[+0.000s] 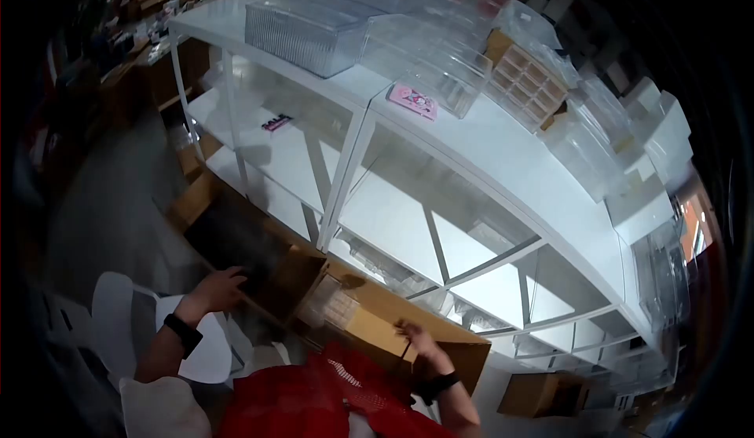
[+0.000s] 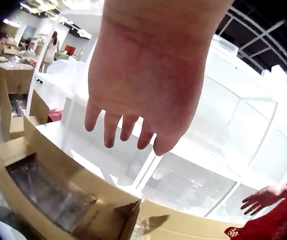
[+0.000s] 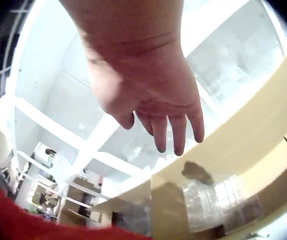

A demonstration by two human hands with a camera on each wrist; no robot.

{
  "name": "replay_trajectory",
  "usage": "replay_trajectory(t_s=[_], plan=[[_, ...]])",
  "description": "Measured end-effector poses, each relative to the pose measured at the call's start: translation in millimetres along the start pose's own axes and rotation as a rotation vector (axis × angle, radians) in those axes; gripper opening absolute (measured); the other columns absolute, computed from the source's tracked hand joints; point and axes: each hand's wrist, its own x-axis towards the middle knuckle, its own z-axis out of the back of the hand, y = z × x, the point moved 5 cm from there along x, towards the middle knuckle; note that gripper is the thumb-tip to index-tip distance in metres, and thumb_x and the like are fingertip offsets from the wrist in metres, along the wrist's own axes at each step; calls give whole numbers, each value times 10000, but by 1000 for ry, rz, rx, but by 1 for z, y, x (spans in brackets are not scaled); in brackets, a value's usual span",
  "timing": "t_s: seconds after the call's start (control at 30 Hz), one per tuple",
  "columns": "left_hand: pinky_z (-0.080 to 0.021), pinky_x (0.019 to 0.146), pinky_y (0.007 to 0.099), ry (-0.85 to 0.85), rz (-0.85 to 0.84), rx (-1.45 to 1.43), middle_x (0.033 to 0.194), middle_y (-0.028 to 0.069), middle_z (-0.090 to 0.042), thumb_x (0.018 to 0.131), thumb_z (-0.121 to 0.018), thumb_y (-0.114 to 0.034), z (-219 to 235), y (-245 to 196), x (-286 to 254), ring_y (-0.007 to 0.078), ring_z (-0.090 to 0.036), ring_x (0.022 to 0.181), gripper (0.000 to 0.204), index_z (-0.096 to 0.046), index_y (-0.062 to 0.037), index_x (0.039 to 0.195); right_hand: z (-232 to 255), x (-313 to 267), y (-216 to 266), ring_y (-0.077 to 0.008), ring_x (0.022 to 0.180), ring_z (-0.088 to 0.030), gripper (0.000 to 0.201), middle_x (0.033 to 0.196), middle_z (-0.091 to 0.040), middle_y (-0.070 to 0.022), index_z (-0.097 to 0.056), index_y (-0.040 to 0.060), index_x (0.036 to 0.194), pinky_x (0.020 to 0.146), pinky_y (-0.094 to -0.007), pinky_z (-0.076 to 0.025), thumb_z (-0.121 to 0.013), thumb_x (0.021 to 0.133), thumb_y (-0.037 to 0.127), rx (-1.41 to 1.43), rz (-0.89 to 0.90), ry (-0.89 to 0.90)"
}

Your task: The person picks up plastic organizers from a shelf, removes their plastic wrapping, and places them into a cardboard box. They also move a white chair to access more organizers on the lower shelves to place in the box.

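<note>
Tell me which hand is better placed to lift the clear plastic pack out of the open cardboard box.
Probably the right hand. It hovers open just above the clear plastic pack in the cardboard box. The left hand is over the neighbouring dark compartment, farther away.

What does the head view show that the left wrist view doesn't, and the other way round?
Only the head view shows the top of the white shelf unit with its clear plastic boxes and a pink card, plus the black wristbands on both arms. Only the left wrist view shows the left hand close up, fingers straight and spread, holding nothing, and a distant person standing in the room. Both show the open cardboard box, the right hand and the red garment.
</note>
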Motion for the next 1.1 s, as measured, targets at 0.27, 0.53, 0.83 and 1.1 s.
replay_trajectory(t_s=[0.27,0.53,0.83,1.1], plan=[[-438,869,401,-244,-97,31,1213,192,-484,738,-599,-124,100,34,34,337,-523,1032,368,-549,-12,1085,-31,-10,373,-181,1068,-536,367,1119,-599,-115,-477,-15,1234,942,-282,-370,-477,928,189,-236,667,-517],[-436,877,374,-211,-197,-153,1245,139,-466,785,-559,-78,177,64,93,315,-515,1051,323,-537,-9,1099,-40,28,526,-387,1227,-329,452,1334,-347,-220,-458,37,1223,1009,-508,-241,-585,798,123,-1063,1047,-1549],[-412,914,370,-85,-295,-505,1255,140,-454,798,-576,-79,56,122,135,321,-480,1106,340,-528,-46,1133,-61,163,366,-397,1137,-391,475,1234,-422,-215,-446,23,1152,972,-503,-304,-628,719,91,-1517,690,-741],[-417,914,381,111,29,-730,1218,156,-491,753,-585,-54,-103,146,94,329,-481,1109,330,-559,-20,1080,119,363,359,-311,1314,-239,741,1451,-210,-93,-205,95,1381,1028,-592,-187,-600,780,273,-1588,-95,-925]])
